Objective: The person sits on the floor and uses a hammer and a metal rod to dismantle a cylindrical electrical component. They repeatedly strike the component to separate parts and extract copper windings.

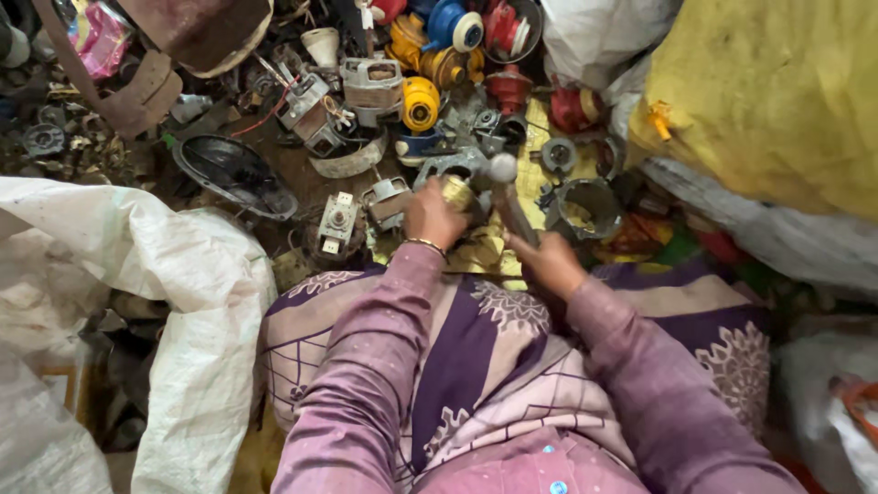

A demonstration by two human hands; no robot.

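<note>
My left hand (432, 217) grips a small brass-coloured motor part (456, 190) and holds it down on the ground in front of my lap. My right hand (551, 260) is closed round the handle of a hammer (514, 212), whose grey metal head (500, 167) is raised just above and to the right of the brass part. Both sleeves are purple, and a thin bangle sits on the left wrist. A patterned purple cloth (476, 338) covers my lap.
Scrap motors and coils lie all over the ground ahead: a grey stator (371, 84), yellow (420, 102), blue (455, 25) and red (508, 88) housings, and a grey metal ring (583, 209). A white sack (137, 274) is at the left, a yellow sack (777, 91) at the right.
</note>
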